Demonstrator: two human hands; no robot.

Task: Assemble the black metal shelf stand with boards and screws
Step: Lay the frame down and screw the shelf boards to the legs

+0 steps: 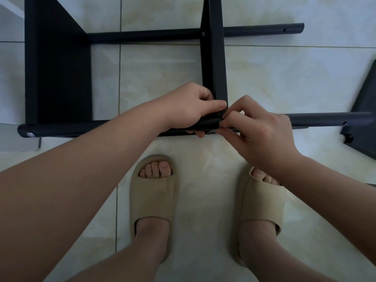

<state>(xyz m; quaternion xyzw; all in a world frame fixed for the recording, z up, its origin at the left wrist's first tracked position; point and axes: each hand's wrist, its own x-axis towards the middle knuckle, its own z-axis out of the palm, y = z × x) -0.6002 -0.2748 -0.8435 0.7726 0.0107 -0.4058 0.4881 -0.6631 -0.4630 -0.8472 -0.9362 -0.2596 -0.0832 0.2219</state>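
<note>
The black shelf stand lies on its side on the tiled floor. Its near metal tube runs left to right, the far tube lies parallel behind it. A wide black board joins them on the left, a narrower board stands in the middle. My left hand grips the near tube where the middle board meets it, thumb on the board's end. My right hand pinches something small at that joint; its fingertips hide it. A silver screw head shows at the tube's left end.
A loose black board lies at the right edge, touching the near tube's end. My two feet in beige slippers stand just in front of the near tube. A white surface fills the top left corner.
</note>
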